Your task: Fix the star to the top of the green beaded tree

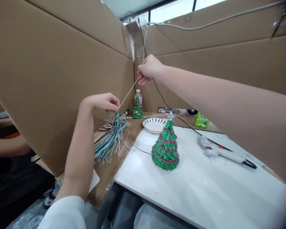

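My left hand (107,101) is closed at the top of a bundle of thin green and white strands (111,140), which fans out downward over the cardboard-covered left part of the table. Higher up and to the right, my right hand (149,70) pinches a single pale strand (129,92). This strand stretches taut between the two hands and runs on upward past my right fingers. Whether the strands are wire or string I cannot tell. On the white tabletop below stands a small glittery green Christmas tree (166,148) with red garland and a pale star on top.
Behind are a second small tree (137,108), a plastic bottle (138,93), a striped plate (154,124) and a green package (201,121). A white glue gun (225,152) lies right, with a dark cable. Cardboard walls (62,63) enclose the table; another person's arm (10,146) shows left.
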`<action>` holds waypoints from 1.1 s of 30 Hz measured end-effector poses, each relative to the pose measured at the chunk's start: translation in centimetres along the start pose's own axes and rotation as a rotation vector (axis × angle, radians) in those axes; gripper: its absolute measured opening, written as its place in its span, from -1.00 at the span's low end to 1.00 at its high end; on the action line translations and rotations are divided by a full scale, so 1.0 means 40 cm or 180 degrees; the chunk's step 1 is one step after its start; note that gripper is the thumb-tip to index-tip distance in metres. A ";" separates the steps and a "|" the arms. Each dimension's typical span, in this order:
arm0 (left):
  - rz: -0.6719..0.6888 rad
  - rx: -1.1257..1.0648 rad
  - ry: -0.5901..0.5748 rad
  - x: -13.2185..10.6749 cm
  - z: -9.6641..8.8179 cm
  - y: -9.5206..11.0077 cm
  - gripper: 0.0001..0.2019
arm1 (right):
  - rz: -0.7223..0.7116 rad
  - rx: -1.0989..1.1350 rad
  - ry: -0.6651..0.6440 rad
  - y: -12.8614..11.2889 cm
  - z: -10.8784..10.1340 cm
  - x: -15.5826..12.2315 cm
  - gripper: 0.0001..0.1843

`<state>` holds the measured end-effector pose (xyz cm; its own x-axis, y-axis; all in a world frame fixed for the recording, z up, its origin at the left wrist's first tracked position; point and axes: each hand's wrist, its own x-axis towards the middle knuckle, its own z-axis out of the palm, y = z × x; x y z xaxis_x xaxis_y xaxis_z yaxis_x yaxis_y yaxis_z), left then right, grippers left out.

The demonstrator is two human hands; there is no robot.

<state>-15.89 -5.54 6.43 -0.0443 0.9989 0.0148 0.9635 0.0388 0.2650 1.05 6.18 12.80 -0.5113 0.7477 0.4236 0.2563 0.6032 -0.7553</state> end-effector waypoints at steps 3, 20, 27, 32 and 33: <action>0.0038 -0.0158 0.0241 -0.019 -0.006 -0.001 -0.91 | 0.0101 -0.0067 0.0028 0.026 -0.018 0.015 -0.73; -0.0033 -0.0470 -0.0306 0.053 0.042 0.024 -0.57 | -0.0162 0.0108 -0.0071 0.003 -0.036 -0.003 -0.70; 0.0081 -0.0724 -0.0424 0.084 0.062 0.015 -0.66 | -0.0308 0.0184 0.0017 0.013 -0.041 0.010 -0.73; 0.0017 -0.0562 -0.0379 0.091 0.069 0.023 -0.77 | -0.0484 0.0210 0.0216 0.009 -0.054 0.012 -0.75; 0.0009 -0.0528 -0.0396 0.093 0.070 0.025 -0.78 | -0.0522 0.0210 0.0271 0.006 -0.057 0.012 -0.74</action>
<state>-14.34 -1.72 4.04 0.0010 0.9949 -0.1007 0.9063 0.0416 0.4206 2.72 7.34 13.96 -0.4699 0.6633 0.5825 0.1194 0.7015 -0.7026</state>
